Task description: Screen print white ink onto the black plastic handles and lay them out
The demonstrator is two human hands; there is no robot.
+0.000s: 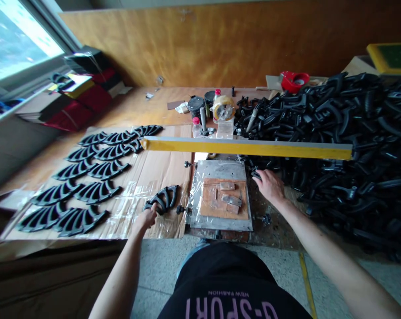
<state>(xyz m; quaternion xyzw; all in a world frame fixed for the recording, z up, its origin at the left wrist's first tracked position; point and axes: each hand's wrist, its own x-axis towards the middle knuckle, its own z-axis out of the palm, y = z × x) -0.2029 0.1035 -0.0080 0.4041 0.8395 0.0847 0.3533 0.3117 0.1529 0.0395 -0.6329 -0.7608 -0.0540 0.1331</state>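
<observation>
At the near edge of the cardboard, my left hand [149, 216] is closed on the left end of a short row of black curved plastic parts [167, 197]. My right hand [271, 186] reaches to the right of the metal plate, with its fingers closed around a small black plastic part [255, 173], mostly hidden by the fingers. Between the hands lies the metal plate [195, 195], with a brown board [209, 208] and several small clear-looking pieces on it. Fanned rows of black curved parts [99, 190] cover the left of the cardboard [154, 170].
A yellow-and-grey bar [247, 148] crosses above the plate. A big heap of black plastic parts [346, 128] fills the right side. Behind the bar stand tape rolls [224, 109], a dark jar [196, 106] and a red tape dispenser [294, 81]. Boxes [77, 104] sit at left.
</observation>
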